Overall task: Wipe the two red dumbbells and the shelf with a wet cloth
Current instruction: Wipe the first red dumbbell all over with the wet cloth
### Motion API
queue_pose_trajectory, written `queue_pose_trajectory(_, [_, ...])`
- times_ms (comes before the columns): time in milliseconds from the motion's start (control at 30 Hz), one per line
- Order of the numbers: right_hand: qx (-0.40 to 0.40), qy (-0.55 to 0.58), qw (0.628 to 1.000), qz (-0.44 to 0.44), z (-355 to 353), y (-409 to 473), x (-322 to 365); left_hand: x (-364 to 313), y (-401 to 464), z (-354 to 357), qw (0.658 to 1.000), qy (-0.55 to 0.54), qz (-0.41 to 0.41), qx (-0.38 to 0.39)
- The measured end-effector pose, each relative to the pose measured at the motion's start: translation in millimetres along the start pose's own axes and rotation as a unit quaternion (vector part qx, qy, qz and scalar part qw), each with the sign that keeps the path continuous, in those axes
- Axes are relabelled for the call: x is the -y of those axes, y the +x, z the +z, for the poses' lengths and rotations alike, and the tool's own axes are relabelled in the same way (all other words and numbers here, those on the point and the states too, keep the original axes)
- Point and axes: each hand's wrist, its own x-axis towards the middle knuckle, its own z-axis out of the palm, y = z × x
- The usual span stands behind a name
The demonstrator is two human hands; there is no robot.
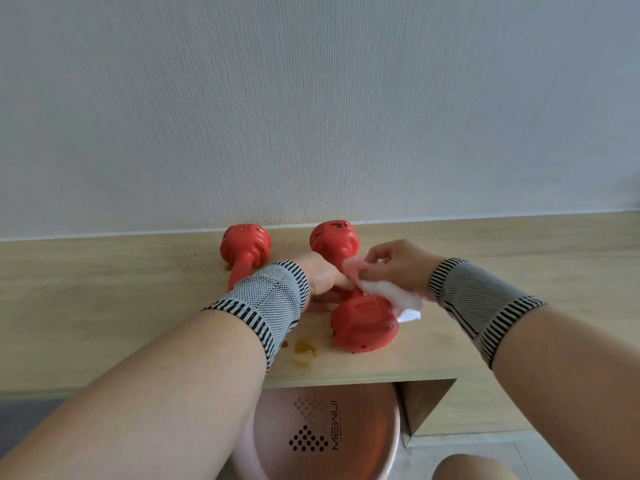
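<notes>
Low in the frame, a pink basin (346,438) sits beneath the wooden shelf (104,289). At centre, the left hand (322,275) grips the handle of the right dumbbell (363,323) while the right hand (398,268) pinches a white cloth (391,296) against it; the other dumbbell (244,247) lies just left. Wiping the first dumbbell appears underway; next likely comes its twin, then the stained shelf.

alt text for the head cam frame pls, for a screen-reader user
Seen from above, a person's right hand rubs a white cloth on the handle of the right red dumbbell, while the left hand grips that handle. The left red dumbbell lies beside it on a wooden shelf against a pale wall, brownish stains near the front edge.
</notes>
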Motion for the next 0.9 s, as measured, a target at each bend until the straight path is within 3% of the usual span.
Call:
queue_pose_trajectory(100, [0.053,-0.049,0.997,-0.01,-8.3,-5.5,1.6,1.1,-3.2,-1.5,0.999,-0.04,-0.013,0.012])
queue_pose_trajectory(267, [-0.114,-0.1,0.987,-0.055,6.5,11.4,16.1,-0.9,-7.6,2.0,0.998,-0.063,-0.019,-0.014])
queue_pose_trajectory(333, [-0.121,-0.127,0.982,-0.078,10.9,9.6,18.0,-2.6,-10.5,2.2,0.998,-0.049,-0.014,-0.024])
queue_pose_trajectory(467, [-0.015,-0.088,0.995,-0.046,-7.8,-5.2,4.8,-8.1,-9.4,3.7,0.998,0.053,0.006,-0.038])
queue_pose_trajectory(533, [-0.048,-0.054,0.997,-0.015,-15.4,-9.0,-9.1,-11.4,-7.7,9.8,0.984,0.168,0.012,-0.064])
queue_pose_trajectory(600, [-0.084,-0.039,0.996,0.003,-16.6,-10.1,-18.8,-15.1,-8.4,16.4,0.973,0.212,0.024,-0.085])
queue_pose_trajectory(900, [-0.115,-0.031,0.992,-0.032,1.0,-3.6,2.9,-10.1,-6.4,12.9,0.999,0.035,-0.003,-0.009])
